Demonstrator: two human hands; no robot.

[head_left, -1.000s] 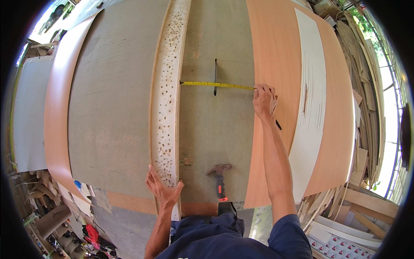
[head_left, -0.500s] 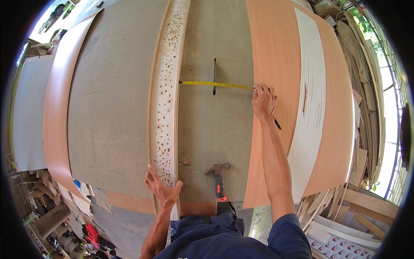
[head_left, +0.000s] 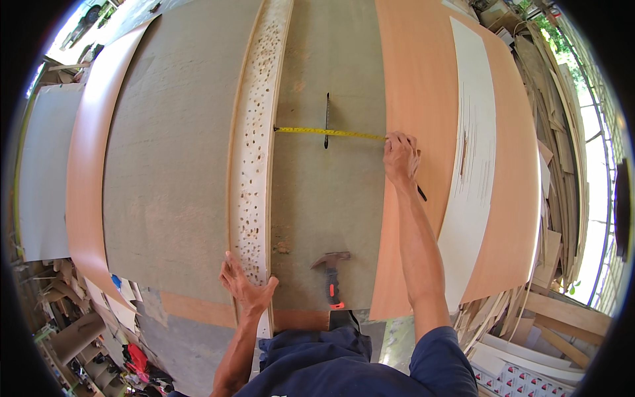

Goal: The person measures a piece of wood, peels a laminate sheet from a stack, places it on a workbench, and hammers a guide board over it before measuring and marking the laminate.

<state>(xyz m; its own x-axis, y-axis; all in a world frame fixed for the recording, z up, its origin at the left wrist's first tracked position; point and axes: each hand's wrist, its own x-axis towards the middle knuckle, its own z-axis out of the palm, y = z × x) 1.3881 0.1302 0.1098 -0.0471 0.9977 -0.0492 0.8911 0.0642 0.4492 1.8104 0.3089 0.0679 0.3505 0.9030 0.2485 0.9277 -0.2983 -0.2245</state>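
My left hand (head_left: 246, 290) lies spread across the near end of a long whitish strip of board (head_left: 252, 178) dotted with many holes. Its fingers reach the strip's left edge, the thumb its right. Farther off on the right, my right hand (head_left: 401, 159) is closed on a tape measure, whose case is hidden. The yellow blade (head_left: 357, 134) stretches left to the strip's edge. Crossing the blade is a thin dark tool (head_left: 327, 120), its kind unclear. A dark slender stick (head_left: 422, 193) shows by my right wrist. Between my arms rests a claw hammer (head_left: 332, 278).
A large greenish-grey panel (head_left: 172, 178) lies under the strip. Wood-toned sheet (head_left: 420, 79) covers its right side, with a white piece (head_left: 471, 165) on top. Another glossy sheet (head_left: 89, 165) curls at the left. Stacked boards (head_left: 559, 126) and offcuts (head_left: 73, 291) flank the work surface.
The view has shifted slightly, so the things sit a few pixels over. Both hands keep their places on the strip and the tape measure.
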